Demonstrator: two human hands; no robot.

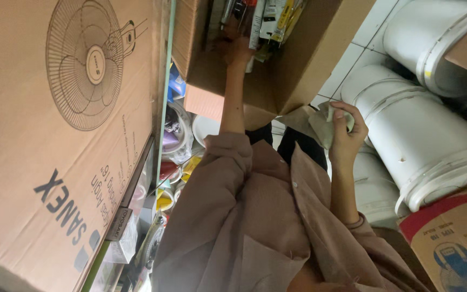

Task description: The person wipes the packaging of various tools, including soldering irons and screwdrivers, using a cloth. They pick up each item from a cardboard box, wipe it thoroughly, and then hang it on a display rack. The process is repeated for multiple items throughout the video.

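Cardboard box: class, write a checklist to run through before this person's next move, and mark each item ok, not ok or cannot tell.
1. The cardboard box is open: ok.
2. The left hand is inside the box by the packaged goods: ok.
3. The left grip is closed on an item: cannot tell, the picture is blurred there.
4. The right hand grips the cloth: ok.
5. The right hand is free to steady the box: not ok, it is holding the cloth.
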